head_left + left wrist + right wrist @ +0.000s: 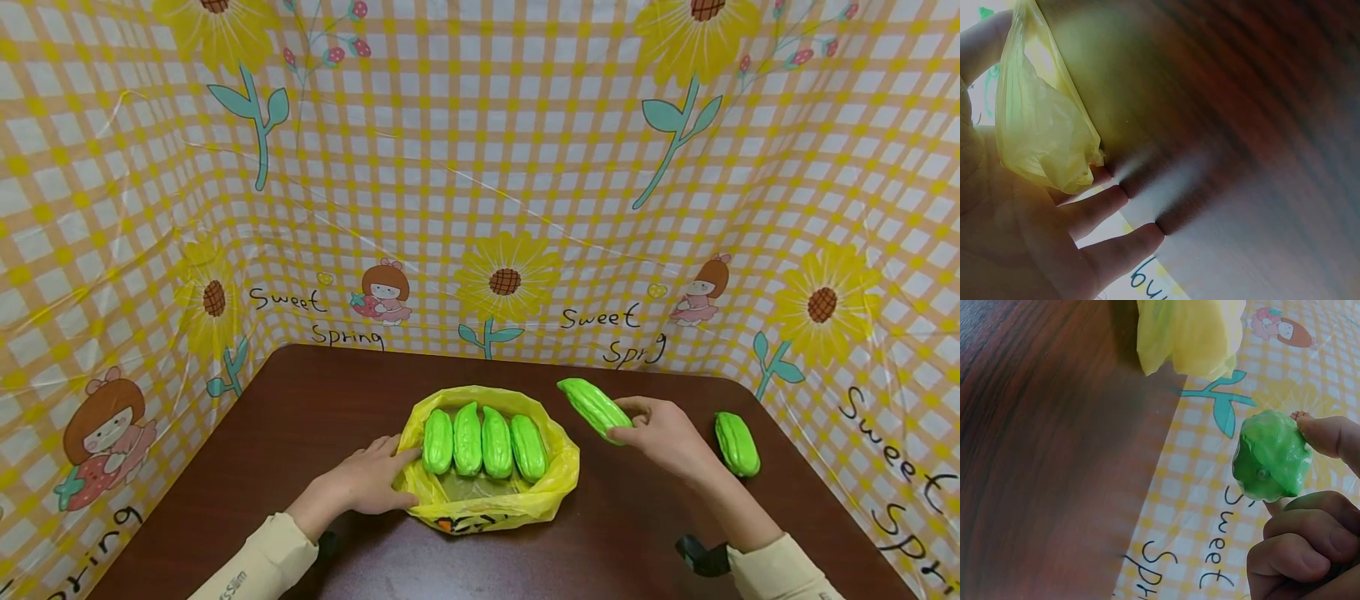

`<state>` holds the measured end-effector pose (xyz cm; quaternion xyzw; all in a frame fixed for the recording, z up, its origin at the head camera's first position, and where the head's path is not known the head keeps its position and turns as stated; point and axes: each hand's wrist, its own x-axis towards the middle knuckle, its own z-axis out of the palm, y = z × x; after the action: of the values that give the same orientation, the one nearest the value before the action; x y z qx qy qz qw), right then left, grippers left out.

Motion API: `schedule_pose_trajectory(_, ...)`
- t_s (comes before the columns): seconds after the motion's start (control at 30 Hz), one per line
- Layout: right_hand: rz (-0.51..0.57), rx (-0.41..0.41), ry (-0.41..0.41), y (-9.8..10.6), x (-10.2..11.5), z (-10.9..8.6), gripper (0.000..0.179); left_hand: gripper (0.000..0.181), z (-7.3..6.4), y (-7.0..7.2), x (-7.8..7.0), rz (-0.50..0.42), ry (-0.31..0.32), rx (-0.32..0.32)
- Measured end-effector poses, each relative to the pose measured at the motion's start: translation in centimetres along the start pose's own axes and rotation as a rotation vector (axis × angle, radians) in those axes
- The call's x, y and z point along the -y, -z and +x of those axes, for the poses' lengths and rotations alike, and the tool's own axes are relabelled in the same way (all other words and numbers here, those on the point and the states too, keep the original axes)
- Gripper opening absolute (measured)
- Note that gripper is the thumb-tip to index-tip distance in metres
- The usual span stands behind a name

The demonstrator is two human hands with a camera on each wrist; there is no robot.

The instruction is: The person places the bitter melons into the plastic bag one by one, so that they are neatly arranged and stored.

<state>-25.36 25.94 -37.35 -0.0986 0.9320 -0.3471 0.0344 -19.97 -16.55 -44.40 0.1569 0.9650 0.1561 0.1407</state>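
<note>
A yellow plastic bag (566, 467) sits on the table, its mouth spread wide and rolled down. Inside it, several bright green bitter melons (467, 442) lie side by side in a row. My left hand (371, 477) touches the bag's left side with fingers spread; in the left wrist view, straight fingertips reach down to the tabletop beside the yellow plastic. To the right of the bag, my right hand (660, 433) pinches another bitter melon (592, 407) by its near end between thumb and fingers. The right wrist view shows that melon (1272, 456) end-on, raised above the table.
One more bitter melon (737, 444) lies on the dark brown table (330, 392), right of my right hand. A checked cloth (480, 167) with sunflowers walls the table at the back and both sides. A black strap (701, 554) shows near my right sleeve.
</note>
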Motion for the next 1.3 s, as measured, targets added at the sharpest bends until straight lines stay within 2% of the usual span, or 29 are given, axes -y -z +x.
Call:
schedule_pose_trajectory(0.4, 0.029, 0.041, 0.073, -0.5, 2.0, -0.2, 0.06, 0.076, 0.1, 0.0, 0.1, 0.003, -0.001, 0.004)
schedule_pose_trajectory(0.8, 0.035, 0.167, 0.147, -1.6, 3.5, 0.3, 0.051, 0.076, 0.2, 0.0, 0.1, -0.001, 0.005, 0.009)
schedule_pose_trajectory(1.3, -0.044, 0.307, 0.261, -3.5, 5.3, 1.1, 0.05, 0.076, 0.1, 0.1, 0.1, 0.0, 0.0, 0.014)
